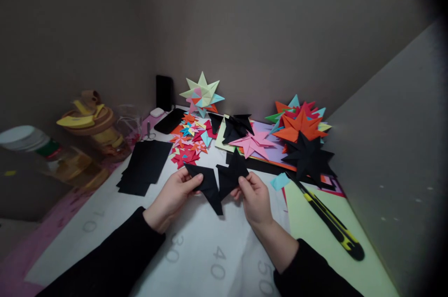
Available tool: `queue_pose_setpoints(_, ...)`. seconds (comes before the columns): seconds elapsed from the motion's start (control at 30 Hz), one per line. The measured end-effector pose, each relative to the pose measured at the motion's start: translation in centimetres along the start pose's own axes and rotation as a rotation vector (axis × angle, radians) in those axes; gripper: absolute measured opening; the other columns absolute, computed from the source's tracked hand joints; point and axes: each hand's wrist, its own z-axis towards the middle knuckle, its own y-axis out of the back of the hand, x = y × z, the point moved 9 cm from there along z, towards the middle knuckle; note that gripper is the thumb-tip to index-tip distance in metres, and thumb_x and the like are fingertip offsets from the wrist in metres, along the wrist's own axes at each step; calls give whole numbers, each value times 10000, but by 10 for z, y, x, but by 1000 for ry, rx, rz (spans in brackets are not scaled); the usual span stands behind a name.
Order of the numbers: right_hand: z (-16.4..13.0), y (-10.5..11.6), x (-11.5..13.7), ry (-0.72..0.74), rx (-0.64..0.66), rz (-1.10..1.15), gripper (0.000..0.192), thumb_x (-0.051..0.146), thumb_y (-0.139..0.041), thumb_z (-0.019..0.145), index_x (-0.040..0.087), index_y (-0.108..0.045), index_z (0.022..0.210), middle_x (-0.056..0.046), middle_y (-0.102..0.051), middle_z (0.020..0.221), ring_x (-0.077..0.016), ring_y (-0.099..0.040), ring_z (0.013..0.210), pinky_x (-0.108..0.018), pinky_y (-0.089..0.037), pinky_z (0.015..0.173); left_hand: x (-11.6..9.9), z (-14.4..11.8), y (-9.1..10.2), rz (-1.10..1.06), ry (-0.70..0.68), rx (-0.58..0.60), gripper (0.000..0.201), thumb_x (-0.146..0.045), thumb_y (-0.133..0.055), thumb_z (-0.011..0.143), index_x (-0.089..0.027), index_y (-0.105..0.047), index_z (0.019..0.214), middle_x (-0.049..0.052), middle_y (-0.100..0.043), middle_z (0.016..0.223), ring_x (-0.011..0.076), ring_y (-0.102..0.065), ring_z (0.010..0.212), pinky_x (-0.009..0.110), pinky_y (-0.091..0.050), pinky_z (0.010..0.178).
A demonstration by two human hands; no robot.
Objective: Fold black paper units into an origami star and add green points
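Note:
My left hand (175, 194) pinches a folded black paper piece (209, 185) between thumb and fingers; one of its points hangs down toward the table. In my right hand (255, 196) is a second folded black paper piece (231, 172), with a point standing up. The two pieces are side by side, their inner edges very close at the bottom; whether they touch there I cannot tell. Beyond them lie more folded black pieces (238, 126) and a pink paper star (254, 144). A stack of black paper sheets (145, 166) lies left of my left hand.
Small coloured paper stars (189, 143) are heaped behind my hands. Larger stars, including an orange one (303, 124) and a black one (310, 157), are piled at right. A yellow-black utility knife (332, 222) lies on pale green paper (315, 255). Bottles (66, 161), a phone (170, 120) and scissors (150, 132) are leftward.

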Motion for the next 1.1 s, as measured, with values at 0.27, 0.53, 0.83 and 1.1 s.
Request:
queue_pose_setpoints(0.27,-8,-6,10,29,25,-118,339,454,-626,821,206,-471,649,8,-643,492,-106,-556,420,-192,-418,442,-8,-1,1,197,-133,23,259,-322,-734,709,-135,-634,859,42,-687,799,163,-616,701,268,-465,648)
queue_pose_setpoints(0.53,-18,-27,11,59,222,-275,313,411,-584,847,190,-527,632,-1,-619,538,-115,-558,484,-219,-434,495,-12,-5,-5,432,-193,38,229,-336,-703,712,-135,-641,804,26,-648,710,152,-568,617,264,-444,581)
queue_pose_setpoints(0.83,-21,-36,2,22,318,-298,317,409,-553,867,184,-540,643,11,-572,520,-114,-522,474,-229,-390,484,-11,-8,-8,429,-136,48,260,-371,-714,698,-125,-634,730,-15,-561,578,118,-498,524,237,-378,507)
queue_pose_setpoints(1.1,-22,-40,-1,-14,353,-264,311,424,-556,860,180,-551,666,18,-558,513,-108,-506,457,-224,-377,466,-6,-8,-8,399,-119,17,273,-385,-709,704,-123,-636,725,-1,-597,597,117,-507,518,233,-368,495)
